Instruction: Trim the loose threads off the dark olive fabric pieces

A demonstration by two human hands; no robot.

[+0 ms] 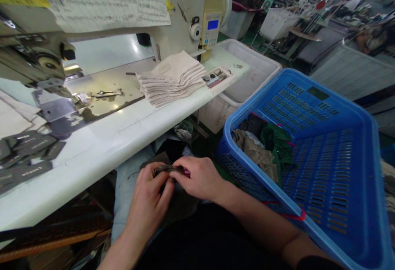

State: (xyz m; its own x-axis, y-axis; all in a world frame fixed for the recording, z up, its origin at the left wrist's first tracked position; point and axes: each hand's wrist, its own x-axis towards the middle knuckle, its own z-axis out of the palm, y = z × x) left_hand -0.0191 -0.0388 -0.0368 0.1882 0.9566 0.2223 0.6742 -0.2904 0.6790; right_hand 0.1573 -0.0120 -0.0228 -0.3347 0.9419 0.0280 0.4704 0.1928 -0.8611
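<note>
Over my lap, in front of the sewing table, both hands are closed on a dark olive-brown cloth [182,206]. My left hand [151,187] pinches a gathered edge of it between thumb and fingers. Close against it, my right hand [200,177] grips the same edge with its fingertips. A small purple-pink item [187,172] shows at the fingers of my right hand; mostly hidden, its kind cannot be told. The cloth's lower part hangs below my hands, partly covered by them.
A sewing machine [182,10] stands on the white table [129,132], with stacked beige fabric pieces [173,78] and dark grey labels [27,148]. At right is a blue basket [324,171] containing green and brown cloths [257,152]. Behind it stands a white bin [243,62].
</note>
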